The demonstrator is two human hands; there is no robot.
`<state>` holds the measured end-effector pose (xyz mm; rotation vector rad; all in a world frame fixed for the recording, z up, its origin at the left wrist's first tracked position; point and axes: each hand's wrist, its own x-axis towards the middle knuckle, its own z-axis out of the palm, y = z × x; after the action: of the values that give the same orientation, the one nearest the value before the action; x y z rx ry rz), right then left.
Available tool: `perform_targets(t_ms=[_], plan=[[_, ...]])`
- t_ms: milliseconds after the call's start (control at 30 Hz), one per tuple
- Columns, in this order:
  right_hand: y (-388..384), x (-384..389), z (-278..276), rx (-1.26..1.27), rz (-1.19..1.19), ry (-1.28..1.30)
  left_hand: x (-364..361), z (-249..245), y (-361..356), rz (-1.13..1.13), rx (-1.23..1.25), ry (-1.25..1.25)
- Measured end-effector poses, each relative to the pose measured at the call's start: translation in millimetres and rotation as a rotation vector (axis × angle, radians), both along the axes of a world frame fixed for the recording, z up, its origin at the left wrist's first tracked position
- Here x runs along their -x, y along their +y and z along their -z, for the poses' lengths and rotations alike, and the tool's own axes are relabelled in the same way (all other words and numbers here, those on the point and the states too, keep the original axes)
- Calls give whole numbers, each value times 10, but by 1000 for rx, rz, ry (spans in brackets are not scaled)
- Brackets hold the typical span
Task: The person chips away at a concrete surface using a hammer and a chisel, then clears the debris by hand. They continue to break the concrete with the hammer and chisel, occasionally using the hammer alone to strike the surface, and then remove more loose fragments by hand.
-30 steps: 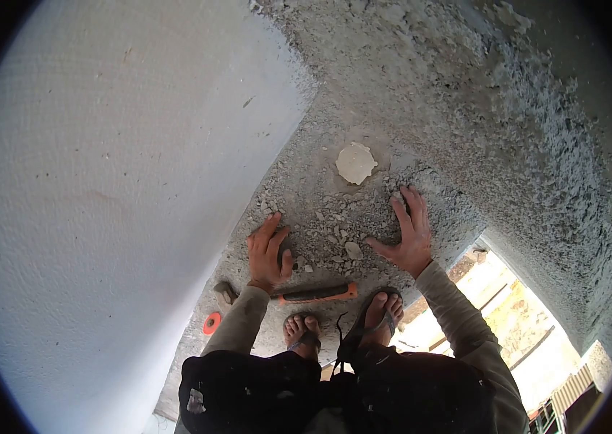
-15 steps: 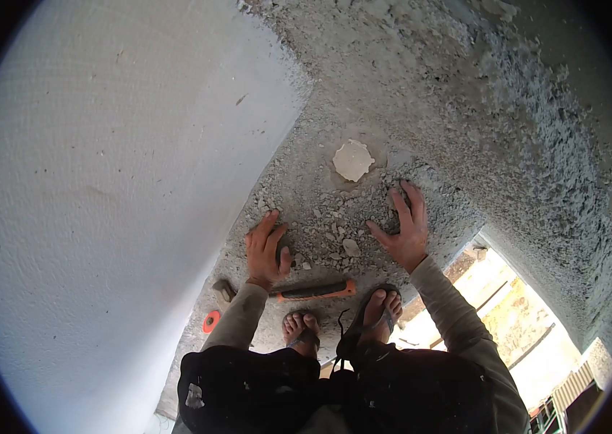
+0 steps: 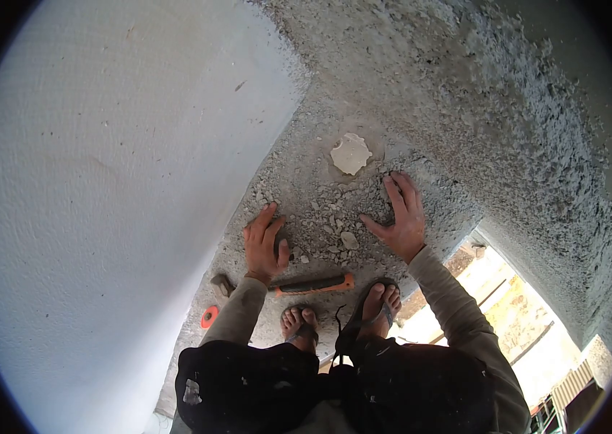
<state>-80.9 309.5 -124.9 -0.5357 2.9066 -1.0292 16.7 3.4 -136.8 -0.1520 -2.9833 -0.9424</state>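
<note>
My left hand (image 3: 264, 242) rests palm down at the left side of a patch of loose grey rubble (image 3: 329, 217), thumb and fingers apart and holding nothing. On the rubble's right side lies my right hand (image 3: 401, 220), its fingers spread and the thumb pointing inward. A larger pale chip (image 3: 349, 240) sits between the hands. Behind them is a light, jagged-edged round patch (image 3: 351, 154) in the floor. Nearer my feet lies an orange and black tool handle (image 3: 313, 285). My left forearm hides whether it joins the dull block-shaped piece (image 3: 222, 285).
A smooth whitish wall (image 3: 118, 188) rises on the left and a rough grey wall (image 3: 458, 101) on the right. An orange disc (image 3: 209, 316) lies by my left forearm. My sandalled feet (image 3: 300, 324) stand near a bright opening (image 3: 508, 304) at the lower right.
The whole view has shifted slightly, so the scene sits a little higher. Both hands keep nearly the same places beside the rubble, still spread.
</note>
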Motion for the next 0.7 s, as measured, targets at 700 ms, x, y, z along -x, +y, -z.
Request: perform_targets(t_ms=[700], plan=[[-3, -19, 35, -95, -88, 89, -10, -5, 2, 2, -5, -5]])
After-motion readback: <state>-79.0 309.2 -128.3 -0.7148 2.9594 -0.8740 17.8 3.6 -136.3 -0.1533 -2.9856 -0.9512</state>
